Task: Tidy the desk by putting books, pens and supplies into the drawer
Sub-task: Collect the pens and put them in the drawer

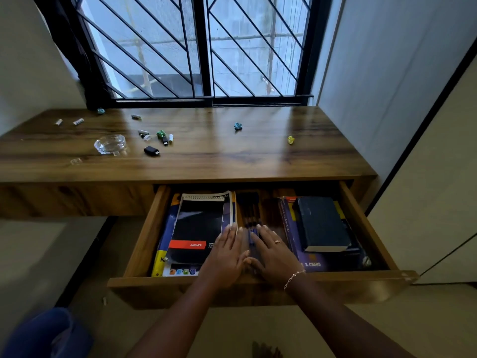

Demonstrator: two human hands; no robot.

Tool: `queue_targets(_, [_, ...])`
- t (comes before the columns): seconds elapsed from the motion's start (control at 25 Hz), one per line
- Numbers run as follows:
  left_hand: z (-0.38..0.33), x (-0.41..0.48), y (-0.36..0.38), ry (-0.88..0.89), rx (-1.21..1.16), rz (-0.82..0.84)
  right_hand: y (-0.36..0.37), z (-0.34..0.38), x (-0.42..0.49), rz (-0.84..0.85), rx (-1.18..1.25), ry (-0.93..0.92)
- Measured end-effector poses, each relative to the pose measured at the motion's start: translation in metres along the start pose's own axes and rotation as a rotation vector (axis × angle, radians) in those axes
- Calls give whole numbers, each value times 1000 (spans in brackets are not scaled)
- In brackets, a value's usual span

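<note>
Both hands lie flat with an open grip, fingers spread and pinching nothing: the left hand (pixel 228 250) rests on the right edge of a black spiral-bound notepad with a red band (pixel 197 228), and the right hand (pixel 272 250), wearing a ring and a chain bracelet, lies just beside it, thumbs nearly touching, over a row of dark pens with blue parts (pixel 250 215) in the middle of the open wooden drawer (pixel 144 236). At far left on the brown wood-grain counter (pixel 258 151) lie two small white cylinders (pixel 68 122), then a clear glass ashtray (pixel 109 145), a small black plug-like piece (pixel 151 150) and a cluster of small green, black and white bits (pixel 161 136). Further right sit a crumpled teal scrap (pixel 238 126) and a crumpled yellow scrap (pixel 291 140), well apart. Inside the drawer, the notepad tops a stack with a yellow-and-blue book (pixel 161 251) at the left side; right of the pens, a thick black hardcover book (pixel 322 223) lies on a purple book (pixel 291 228) marked "S. CHAND". A black barred window (pixel 201 47) stands behind the counter.
</note>
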State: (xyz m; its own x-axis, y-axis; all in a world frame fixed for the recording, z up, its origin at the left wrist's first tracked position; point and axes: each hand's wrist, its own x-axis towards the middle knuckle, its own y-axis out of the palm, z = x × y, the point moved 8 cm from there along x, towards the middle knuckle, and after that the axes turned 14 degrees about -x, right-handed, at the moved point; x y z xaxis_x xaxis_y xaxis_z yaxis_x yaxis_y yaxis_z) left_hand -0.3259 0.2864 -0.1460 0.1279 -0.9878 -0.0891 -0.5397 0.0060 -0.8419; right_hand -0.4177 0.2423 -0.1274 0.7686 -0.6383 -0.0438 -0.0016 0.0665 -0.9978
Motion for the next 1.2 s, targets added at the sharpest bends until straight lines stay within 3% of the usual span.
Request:
queue_targets(0.12, [-6, -10, 7, 67, 65, 48, 5, 6, -7, 44, -91, -63])
queue_targets(0.4, [-5, -9, 9, 102, 58, 39, 13, 6, -7, -72, -179, -89])
queue_targets(0.56, [-16, -14, 3, 236, 9, 54, 13, 6, -8, -129, -334, -100])
queue_targets(0.72, [-22, -12, 2, 324, 102, 86, 11, 2, 0, -38, -302, -71])
queue_targets(0.92, [-14, 13, -4, 341, 208, -36, 14, -9, 21, 19, -290, -37])
queue_targets(1.2, [1, 50, -13, 327, 287, -102, 8, -21, 56, -115, -286, -72])
